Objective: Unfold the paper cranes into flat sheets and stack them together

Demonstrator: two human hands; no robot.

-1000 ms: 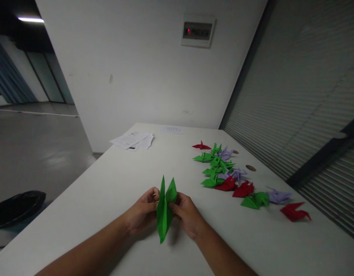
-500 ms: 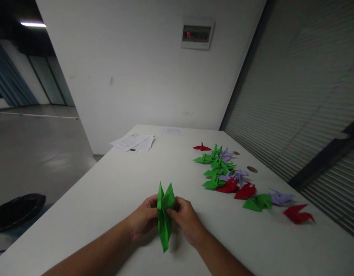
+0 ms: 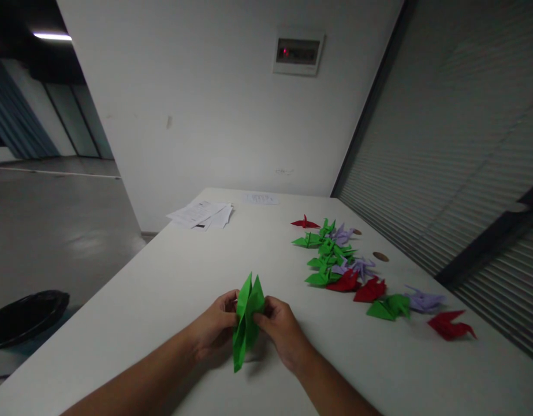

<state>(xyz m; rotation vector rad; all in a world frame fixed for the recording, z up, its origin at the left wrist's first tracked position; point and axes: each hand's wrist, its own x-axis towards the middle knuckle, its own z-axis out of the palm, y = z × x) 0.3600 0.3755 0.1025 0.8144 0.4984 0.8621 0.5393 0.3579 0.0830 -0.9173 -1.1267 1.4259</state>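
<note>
The left hand and right hand pinch a pointy, folded green paper. Flat white table stretches to the left edge; paper cranes line the right edge.

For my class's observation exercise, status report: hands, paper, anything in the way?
Left hand and right hand gripping green folded paper, one each side. Two pointed tips at its top. Paper birds to the right, apart from both hands.
</note>
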